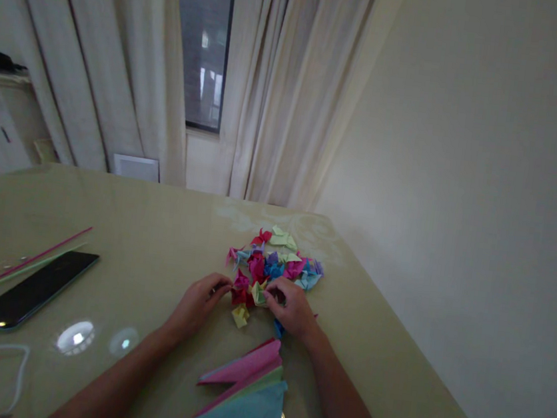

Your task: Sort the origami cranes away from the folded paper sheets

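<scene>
A heap of small folded-paper origami pieces (pixel 257 265) in red, pink, blue, purple and pale green lies on the table. At its left edge my left hand (pixel 200 302) is closed, its fingertips pinched at the rim of a red origami piece (pixel 240 296). From the right, my right hand (pixel 293 308) pinches a pale green origami piece (pixel 259 293) between thumb and fingers. A yellow origami piece (pixel 240 315) lies just below, between the hands. Partly under my right hand sits a blue piece (pixel 278 328).
Nearer me lie flat folded sheets (pixel 246 400) in pink, green and light blue. On the left are a black tablet-like device (pixel 32 292), thin pink and green sticks (pixel 34 258) and a white cable (pixel 22 367). The table's right edge (pixel 396 323) runs beside a wall.
</scene>
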A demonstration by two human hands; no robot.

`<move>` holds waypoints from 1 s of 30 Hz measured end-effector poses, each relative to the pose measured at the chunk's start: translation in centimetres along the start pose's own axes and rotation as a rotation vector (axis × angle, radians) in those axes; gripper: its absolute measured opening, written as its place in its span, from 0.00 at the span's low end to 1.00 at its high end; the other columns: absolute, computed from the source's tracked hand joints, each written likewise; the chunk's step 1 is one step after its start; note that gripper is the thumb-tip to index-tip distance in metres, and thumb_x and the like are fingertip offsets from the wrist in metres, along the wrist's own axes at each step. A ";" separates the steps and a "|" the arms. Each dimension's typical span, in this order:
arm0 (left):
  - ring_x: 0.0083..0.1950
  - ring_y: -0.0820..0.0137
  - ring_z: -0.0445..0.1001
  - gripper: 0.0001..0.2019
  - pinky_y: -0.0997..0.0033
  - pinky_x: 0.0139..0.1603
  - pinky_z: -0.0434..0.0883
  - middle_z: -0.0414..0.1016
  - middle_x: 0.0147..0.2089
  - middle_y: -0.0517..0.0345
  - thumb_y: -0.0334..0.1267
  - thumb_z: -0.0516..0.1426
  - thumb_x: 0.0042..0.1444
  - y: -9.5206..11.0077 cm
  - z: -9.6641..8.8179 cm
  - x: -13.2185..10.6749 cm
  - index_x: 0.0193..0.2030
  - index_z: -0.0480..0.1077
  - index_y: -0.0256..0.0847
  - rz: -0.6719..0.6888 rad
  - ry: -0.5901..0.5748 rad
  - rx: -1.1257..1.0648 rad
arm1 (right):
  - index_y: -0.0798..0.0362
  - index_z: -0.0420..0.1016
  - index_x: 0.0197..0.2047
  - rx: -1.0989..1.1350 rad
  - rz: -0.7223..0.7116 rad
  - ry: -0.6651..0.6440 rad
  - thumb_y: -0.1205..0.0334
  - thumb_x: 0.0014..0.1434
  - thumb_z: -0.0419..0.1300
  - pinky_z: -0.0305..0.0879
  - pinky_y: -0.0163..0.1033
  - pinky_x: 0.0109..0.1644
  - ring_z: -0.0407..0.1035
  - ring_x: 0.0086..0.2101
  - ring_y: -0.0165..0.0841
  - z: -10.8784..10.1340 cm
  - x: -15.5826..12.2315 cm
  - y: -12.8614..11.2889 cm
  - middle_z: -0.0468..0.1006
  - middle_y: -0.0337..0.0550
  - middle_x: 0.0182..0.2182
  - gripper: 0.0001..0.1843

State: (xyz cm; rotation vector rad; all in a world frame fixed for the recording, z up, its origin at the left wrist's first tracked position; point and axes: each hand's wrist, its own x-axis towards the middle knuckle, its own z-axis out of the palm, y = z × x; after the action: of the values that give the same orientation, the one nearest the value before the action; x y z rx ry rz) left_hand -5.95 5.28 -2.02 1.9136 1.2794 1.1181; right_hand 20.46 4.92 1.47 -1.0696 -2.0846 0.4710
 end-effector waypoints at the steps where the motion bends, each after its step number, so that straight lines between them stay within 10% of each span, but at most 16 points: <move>1: 0.42 0.62 0.79 0.15 0.64 0.45 0.73 0.83 0.41 0.54 0.49 0.54 0.67 0.0 0.0 0.0 0.42 0.79 0.44 0.001 0.001 -0.003 | 0.52 0.77 0.38 -0.004 0.005 0.001 0.65 0.66 0.63 0.62 0.35 0.37 0.68 0.30 0.31 0.0 0.0 0.0 0.77 0.39 0.32 0.03; 9: 0.38 0.64 0.77 0.15 0.66 0.41 0.72 0.81 0.39 0.55 0.50 0.53 0.70 0.5 -0.1 -0.2 0.43 0.77 0.44 0.037 0.005 0.071 | 0.50 0.80 0.43 -0.058 0.021 0.027 0.62 0.69 0.61 0.67 0.38 0.42 0.73 0.35 0.35 -0.1 0.1 0.1 0.81 0.42 0.36 0.05; 13: 0.40 0.64 0.77 0.15 0.65 0.44 0.73 0.78 0.40 0.53 0.48 0.51 0.73 2.6 -0.2 -1.2 0.47 0.75 0.44 0.195 0.067 0.229 | 0.51 0.80 0.47 -0.177 0.066 0.287 0.59 0.70 0.59 0.70 0.45 0.53 0.74 0.44 0.40 -1.3 0.5 0.9 0.81 0.48 0.43 0.09; 17: 0.53 0.59 0.76 0.16 0.59 0.57 0.73 0.79 0.53 0.48 0.50 0.53 0.71 6.6 0.4 -3.3 0.58 0.74 0.47 0.506 -0.201 0.278 | 0.53 0.79 0.56 -0.399 0.229 0.508 0.49 0.69 0.59 0.64 0.56 0.66 0.69 0.58 0.49 -2.9 0.2 4.0 0.77 0.58 0.55 0.21; 22: 0.72 0.48 0.64 0.39 0.45 0.72 0.65 0.62 0.77 0.51 0.60 0.61 0.62 8.1 3.5 -5.8 0.76 0.55 0.55 0.712 -0.663 0.320 | 0.54 0.76 0.65 -0.514 0.476 0.429 0.38 0.64 0.62 0.57 0.64 0.70 0.57 0.70 0.58 -3.3 -0.6 9.0 0.67 0.65 0.68 0.35; 30: 0.67 0.54 0.70 0.39 0.54 0.65 0.74 0.68 0.73 0.49 0.46 0.67 0.62 6.2 5.5 -5.4 0.76 0.55 0.52 0.600 -0.508 0.402 | 0.54 0.67 0.71 -0.408 0.470 0.176 0.33 0.62 0.59 0.61 0.57 0.71 0.66 0.65 0.53 -2.7 3.1 12.6 0.72 0.61 0.66 0.44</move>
State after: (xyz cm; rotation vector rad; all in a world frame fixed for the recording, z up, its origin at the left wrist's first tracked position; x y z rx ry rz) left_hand 0.64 -2.14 -1.40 2.7683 0.6900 0.5641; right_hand 28.09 14.74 -2.98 -1.7891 -1.8076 0.1596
